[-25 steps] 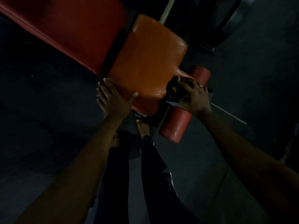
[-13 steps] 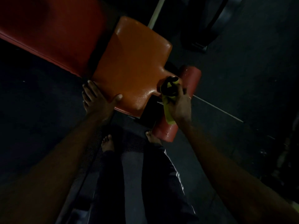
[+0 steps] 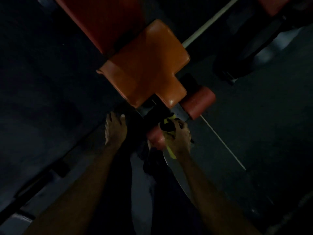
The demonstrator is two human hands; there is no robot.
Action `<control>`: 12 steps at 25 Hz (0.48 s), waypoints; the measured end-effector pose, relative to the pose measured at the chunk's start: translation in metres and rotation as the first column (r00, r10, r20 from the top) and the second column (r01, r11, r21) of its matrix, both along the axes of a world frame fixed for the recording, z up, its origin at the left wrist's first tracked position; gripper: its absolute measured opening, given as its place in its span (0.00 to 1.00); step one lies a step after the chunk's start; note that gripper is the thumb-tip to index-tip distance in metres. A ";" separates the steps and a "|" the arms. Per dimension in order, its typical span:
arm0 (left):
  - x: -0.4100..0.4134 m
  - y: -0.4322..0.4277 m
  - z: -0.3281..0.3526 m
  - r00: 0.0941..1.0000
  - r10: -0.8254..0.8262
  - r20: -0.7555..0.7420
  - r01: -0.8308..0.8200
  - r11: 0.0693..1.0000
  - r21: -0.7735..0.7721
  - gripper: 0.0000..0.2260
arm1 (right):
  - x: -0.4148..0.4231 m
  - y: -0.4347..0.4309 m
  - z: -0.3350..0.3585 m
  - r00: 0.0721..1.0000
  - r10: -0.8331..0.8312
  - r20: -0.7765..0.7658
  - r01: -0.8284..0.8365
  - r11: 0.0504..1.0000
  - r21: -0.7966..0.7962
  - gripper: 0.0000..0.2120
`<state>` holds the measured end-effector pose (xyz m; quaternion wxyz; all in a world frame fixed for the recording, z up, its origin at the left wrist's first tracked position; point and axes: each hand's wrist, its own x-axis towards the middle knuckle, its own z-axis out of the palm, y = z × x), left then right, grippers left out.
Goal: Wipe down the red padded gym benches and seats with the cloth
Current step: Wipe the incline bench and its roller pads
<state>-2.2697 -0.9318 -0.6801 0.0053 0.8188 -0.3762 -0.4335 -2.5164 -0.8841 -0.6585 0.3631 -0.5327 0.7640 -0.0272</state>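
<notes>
We see the right hand gripping the black-and-yellow cloth against the near red roller pad, below the orange seat pad. The left hand hangs with relaxed fingers just off the seat's lower corner, over dark open floor. No lettering is readable.

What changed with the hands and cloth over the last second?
The left hand let go of the orange padded seat and now hangs below it. The right hand carried the yellow-and-black cloth off the seat edge down onto the near red foam roller. Its grip on the cloth stayed.
</notes>
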 end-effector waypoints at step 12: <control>-0.077 0.182 -0.034 0.956 0.087 -0.281 -0.044 0.987 0.156 0.19 | -0.100 0.064 -0.018 0.908 0.382 -0.172 -0.367 0.923 0.113 0.28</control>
